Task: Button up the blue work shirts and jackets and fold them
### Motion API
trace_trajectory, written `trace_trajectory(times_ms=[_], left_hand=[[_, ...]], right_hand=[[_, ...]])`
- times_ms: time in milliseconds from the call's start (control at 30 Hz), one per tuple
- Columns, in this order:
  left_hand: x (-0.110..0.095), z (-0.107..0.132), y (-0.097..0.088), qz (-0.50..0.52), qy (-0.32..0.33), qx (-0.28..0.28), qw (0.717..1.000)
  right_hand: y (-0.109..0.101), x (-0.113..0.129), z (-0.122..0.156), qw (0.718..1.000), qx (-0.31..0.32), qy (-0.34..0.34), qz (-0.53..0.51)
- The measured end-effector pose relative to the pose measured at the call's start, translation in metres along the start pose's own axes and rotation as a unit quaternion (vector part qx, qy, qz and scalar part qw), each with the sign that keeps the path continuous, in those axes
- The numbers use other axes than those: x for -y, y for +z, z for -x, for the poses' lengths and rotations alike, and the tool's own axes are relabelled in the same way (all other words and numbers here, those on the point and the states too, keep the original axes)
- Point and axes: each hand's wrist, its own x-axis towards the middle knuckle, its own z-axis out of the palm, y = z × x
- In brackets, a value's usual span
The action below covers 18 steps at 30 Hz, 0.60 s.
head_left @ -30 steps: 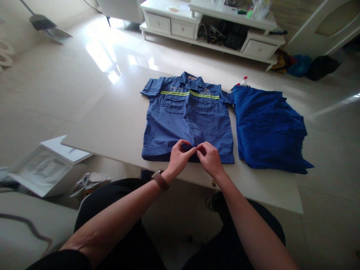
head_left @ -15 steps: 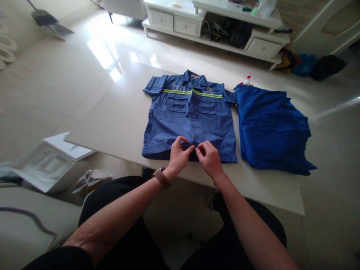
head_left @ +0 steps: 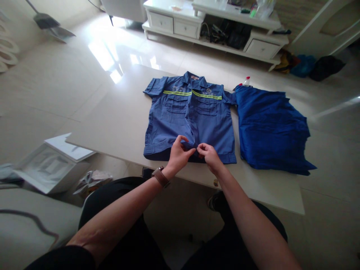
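Note:
A blue short-sleeved work shirt [head_left: 168, 123] lies front up on the pale table, its collar at the far side. A yellow reflective stripe crosses its chest above two flap pockets. At the middle of the bottom hem, my left hand [head_left: 180, 153] pinches the front edge between thumb and fingers. Just to its right, my right hand [head_left: 209, 155] pinches the same hem, its fingertips almost meeting the left thumb. The cloth between them is raised a little. Whatever small fastener may be there is hidden by the fingers.
A brighter blue folded cloth [head_left: 272, 127] lies right of the shirt, with a red-capped bottle [head_left: 247, 81] behind it. The pale table [head_left: 112, 116] extends to the left. Beyond are a white cabinet [head_left: 185, 28] and a dustpan [head_left: 53, 28]. A white box [head_left: 50, 165] stands on the floor at left.
My right hand has shifted slightly right and down, with its fingers drawn closer together. The front placket near the hem is now more bunched. My left hand has barely moved.

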Motion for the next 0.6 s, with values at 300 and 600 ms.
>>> trace_trajectory(times_ms=[300,600], left_hand=[[-0.006,0.0,-0.001,0.016,-0.072,-0.008,0.997],[0.003,0.004,0.001,0.073,-0.128,-0.038,0.988]], right_hand=[[0.004,0.002,0.008,0.989,-0.053,-0.091,0.101],[0.013,0.016,0.019,0.929,-0.081,-0.246,0.265]])
